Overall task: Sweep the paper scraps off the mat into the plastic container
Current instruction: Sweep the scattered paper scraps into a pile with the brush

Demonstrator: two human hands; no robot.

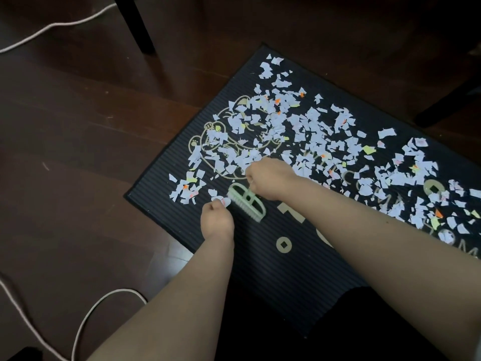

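A black ribbed mat (286, 272) with a gold cat drawing lies on the floor. Many pale paper scraps (307, 131), with a few yellow and orange ones, cover its far half and right side. A small green brush (247, 201) rests on the mat near its left corner, bristles toward the scraps. My right hand (270, 178) grips the brush's arched handle from above. Just left of the brush, my left hand (217, 220) is closed, its fingertips pinching a scrap of paper. No plastic container is in view.
Dark wooden floor (78, 152) surrounds the mat. A white cable (86, 316) loops at the lower left and another runs across the top left. A dark furniture leg (138, 24) stands beyond the mat, and another dark leg (447, 102) is at the right.
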